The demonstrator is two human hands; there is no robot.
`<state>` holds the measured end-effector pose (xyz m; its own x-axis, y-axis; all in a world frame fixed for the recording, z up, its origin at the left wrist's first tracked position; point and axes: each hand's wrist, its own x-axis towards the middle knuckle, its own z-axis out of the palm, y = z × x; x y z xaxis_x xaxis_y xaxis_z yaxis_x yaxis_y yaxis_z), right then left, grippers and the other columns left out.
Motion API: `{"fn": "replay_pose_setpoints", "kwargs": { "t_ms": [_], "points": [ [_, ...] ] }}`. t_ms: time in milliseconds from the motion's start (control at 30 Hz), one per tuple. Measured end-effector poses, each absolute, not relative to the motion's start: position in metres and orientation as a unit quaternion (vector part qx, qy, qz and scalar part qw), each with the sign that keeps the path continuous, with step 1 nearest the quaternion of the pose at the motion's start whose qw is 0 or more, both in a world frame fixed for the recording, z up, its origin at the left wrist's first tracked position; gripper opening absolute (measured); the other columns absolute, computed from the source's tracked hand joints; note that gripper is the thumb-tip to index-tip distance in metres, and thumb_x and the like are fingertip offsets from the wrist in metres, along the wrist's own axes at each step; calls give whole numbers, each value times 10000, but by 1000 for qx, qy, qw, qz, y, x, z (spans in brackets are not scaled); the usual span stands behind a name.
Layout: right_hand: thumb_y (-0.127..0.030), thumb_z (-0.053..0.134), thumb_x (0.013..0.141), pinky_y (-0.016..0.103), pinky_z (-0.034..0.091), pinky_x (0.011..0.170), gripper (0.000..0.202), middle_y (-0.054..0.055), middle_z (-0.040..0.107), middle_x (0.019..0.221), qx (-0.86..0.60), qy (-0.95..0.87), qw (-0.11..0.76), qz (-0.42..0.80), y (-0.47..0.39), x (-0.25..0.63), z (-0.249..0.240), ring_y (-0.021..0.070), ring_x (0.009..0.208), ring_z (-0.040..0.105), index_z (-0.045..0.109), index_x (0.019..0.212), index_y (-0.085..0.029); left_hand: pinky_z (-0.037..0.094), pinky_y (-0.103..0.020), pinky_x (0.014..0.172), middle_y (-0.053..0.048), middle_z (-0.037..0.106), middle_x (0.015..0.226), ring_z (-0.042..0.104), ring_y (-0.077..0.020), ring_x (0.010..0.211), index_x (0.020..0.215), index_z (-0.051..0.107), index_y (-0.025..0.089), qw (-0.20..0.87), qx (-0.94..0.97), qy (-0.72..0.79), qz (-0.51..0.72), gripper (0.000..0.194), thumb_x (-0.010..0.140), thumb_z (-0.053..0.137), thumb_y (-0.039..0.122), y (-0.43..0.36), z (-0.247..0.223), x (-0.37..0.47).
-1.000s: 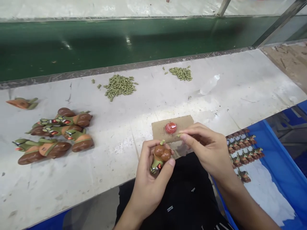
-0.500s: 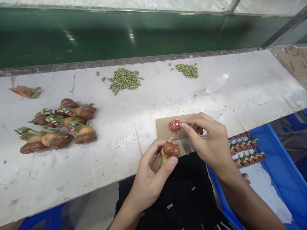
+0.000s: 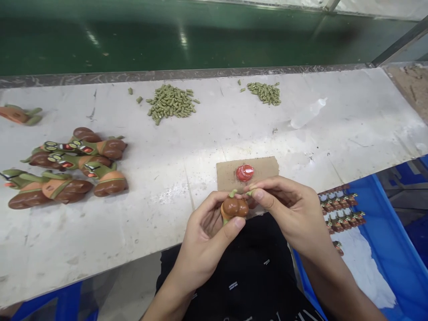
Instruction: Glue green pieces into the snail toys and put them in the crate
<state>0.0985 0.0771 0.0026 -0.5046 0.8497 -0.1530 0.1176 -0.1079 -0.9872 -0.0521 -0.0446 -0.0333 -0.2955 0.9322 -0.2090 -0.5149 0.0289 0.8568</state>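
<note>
My left hand (image 3: 205, 245) is wrapped around a brown, orange and green toy figure (image 3: 235, 207), its rounded brown end turned up with one green peg standing on it. Between the thumb and fingertips of my right hand (image 3: 296, 214) is a small green peg (image 3: 250, 193), held close to the figure's right side. Whether the peg touches the figure cannot be made out. Just beyond both hands, a glossy red blob (image 3: 245, 172) sits on a piece of cardboard (image 3: 225, 176). The rest of the figure is hidden in my left palm.
Several similar figures (image 3: 110, 182) lie at the left of the white table (image 3: 150, 232). Two piles of green pegs, one larger (image 3: 172, 103) and one smaller (image 3: 265, 92), lie farther back, near a translucent bottle (image 3: 307, 113). A blue bin (image 3: 384, 232) at the right holds rows of figures.
My right hand has drawn back from the red blob towards me, bringing the small peg beside the figure. My left hand still holds the figure. The view has shifted slightly.
</note>
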Motion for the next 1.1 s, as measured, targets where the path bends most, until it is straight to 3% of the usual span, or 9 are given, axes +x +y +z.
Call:
{"fn": "replay_pose_setpoints", "kwargs": {
  "t_ms": [133, 367, 633, 933, 1100],
  "points": [
    [-332, 910, 1029, 412, 777, 913, 40, 44, 912, 1073, -396, -605, 295, 625, 74, 103, 0, 286, 1012, 896, 942, 1004, -335, 674, -242, 1005, -15, 867, 1148, 834, -191, 1091, 1196, 882, 327, 549, 228, 467, 654, 144, 1069, 887, 260, -44, -33, -52],
    [-298, 902, 1028, 386, 764, 897, 67, 40, 912, 1072, -390, -618, 290, 618, 78, 104, -3, 282, 1042, 891, 950, 1001, -336, 688, -264, 946, -31, 856, 1111, 826, -211, 1033, 1168, 878, 301, 538, 226, 486, 650, 129, 1044, 911, 286, -43, -32, -53],
    [-211, 875, 1057, 337, 724, 874, 131, 14, 896, 1087, -357, -691, 284, 561, 78, 106, 2, 237, 1037, 858, 935, 1059, -328, 692, -222, 938, -17, 855, 1098, 837, -182, 1024, 1158, 856, 265, 525, 242, 496, 648, 170, 1013, 896, 186, -40, -30, -52],
    [-161, 843, 1090, 268, 685, 892, 162, -11, 887, 1093, -297, -741, 251, 548, 86, 113, -3, 178, 1023, 841, 909, 1101, -308, 662, -157, 998, 10, 819, 1192, 817, -136, 1121, 1190, 843, 316, 480, 312, 494, 654, 319, 1015, 829, 50, -45, -36, -48],
    [-118, 834, 1091, 262, 691, 963, 190, -1, 883, 1142, -261, -774, 287, 501, 79, 123, -6, 172, 1057, 847, 894, 1161, -284, 663, -160, 974, -4, 793, 1188, 803, -128, 1098, 1244, 839, 317, 462, 374, 468, 654, 345, 1044, 795, 40, -45, -43, -49]
  ]
}}
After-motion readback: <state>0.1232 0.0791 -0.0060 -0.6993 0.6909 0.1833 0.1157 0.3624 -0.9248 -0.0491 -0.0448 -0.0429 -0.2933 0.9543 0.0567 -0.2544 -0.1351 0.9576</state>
